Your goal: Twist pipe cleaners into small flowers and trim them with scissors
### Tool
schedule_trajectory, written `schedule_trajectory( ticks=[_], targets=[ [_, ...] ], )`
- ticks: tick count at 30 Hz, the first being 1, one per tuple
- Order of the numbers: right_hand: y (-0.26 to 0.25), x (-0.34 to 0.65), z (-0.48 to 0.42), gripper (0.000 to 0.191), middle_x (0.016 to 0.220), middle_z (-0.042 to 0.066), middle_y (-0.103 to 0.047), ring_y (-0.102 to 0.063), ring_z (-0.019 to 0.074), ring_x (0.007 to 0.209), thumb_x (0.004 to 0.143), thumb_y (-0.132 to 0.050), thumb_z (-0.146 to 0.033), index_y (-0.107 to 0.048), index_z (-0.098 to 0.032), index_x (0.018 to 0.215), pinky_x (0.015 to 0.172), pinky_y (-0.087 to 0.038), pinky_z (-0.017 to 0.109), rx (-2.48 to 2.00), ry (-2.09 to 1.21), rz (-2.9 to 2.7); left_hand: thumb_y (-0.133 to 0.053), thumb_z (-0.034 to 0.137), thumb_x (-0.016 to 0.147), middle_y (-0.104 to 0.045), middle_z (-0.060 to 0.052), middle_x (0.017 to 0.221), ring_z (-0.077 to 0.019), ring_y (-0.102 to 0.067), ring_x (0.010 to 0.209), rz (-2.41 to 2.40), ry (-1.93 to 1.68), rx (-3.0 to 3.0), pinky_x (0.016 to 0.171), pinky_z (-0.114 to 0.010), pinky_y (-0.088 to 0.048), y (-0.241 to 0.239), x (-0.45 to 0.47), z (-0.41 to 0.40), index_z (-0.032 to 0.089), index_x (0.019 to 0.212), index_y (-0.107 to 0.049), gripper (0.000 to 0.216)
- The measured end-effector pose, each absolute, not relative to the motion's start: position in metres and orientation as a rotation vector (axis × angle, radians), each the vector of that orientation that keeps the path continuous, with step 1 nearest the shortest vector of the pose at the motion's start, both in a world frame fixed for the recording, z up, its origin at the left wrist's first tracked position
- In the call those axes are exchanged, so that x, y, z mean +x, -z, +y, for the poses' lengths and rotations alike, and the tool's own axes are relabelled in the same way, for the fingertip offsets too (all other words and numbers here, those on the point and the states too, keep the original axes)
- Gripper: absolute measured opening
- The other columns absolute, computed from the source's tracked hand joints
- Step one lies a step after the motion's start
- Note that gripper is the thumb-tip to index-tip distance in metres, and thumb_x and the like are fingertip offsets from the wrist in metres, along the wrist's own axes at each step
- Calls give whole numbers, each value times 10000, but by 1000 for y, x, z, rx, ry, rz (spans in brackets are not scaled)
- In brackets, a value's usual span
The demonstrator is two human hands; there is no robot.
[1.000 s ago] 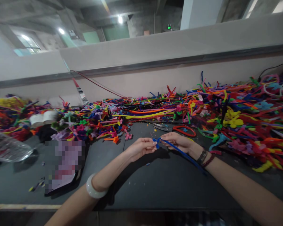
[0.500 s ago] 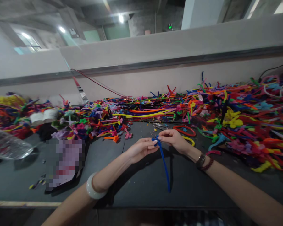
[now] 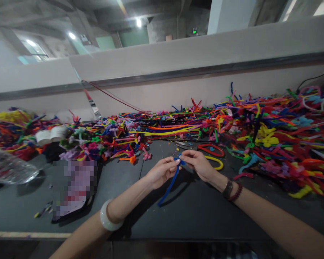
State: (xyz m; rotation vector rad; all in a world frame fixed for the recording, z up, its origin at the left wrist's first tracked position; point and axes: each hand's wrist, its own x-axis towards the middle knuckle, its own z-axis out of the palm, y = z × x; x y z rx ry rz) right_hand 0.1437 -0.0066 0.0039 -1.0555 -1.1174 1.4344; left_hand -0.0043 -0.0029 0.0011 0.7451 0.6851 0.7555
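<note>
The left hand (image 3: 162, 172) and the right hand (image 3: 198, 165) meet just above the desk (image 3: 205, 219), both closed in a pinch on a blue pipe cleaner (image 3: 169, 187). The left fingertips (image 3: 177, 166) and right fingertips (image 3: 182, 154) nearly touch, with a small blue bend (image 3: 178, 159) of the stem gripped between them. Its long tail slants down and away to the left, ending over the dark desktop below the left hand; I can't tell whether the tip touches the surface.

A white bangle (image 3: 109, 217) circles the left wrist, and a dark band and a bead bracelet (image 3: 230, 190) sit on the right wrist.

Just beyond the hands, a red loop (image 3: 211, 150) and a yellow loop (image 3: 216, 162) lie on the desk, the yellow one closest to the right hand. Scissors (image 3: 182, 145) lie at the edge of the pile behind them. That pile (image 3: 283, 151) of pipe cleaners in many colours runs along the back of the desk against a low wall (image 3: 162, 75), with twisted flower shapes among the stems. Further left are a white roll (image 3: 50, 133) and a clear plastic bottle (image 3: 9, 165), and a blurred flat object (image 3: 74, 189) lies on the desktop beside the left forearm.
</note>
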Motion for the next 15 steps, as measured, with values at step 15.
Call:
schedule_trajectory(
  ticks=[15],
  targets=[
    [-15,166,3,300,501,-42,-411,-269,1,385,649,-609,-379,-519,-100,587,313,-69,132,-1125,-1949,-1184,-544,281,708,-606,-44,719,-135,-528,683,940,-935,1897,645,-207,-378,-14,-10,-6,165,723,-654,161]
  ],
)
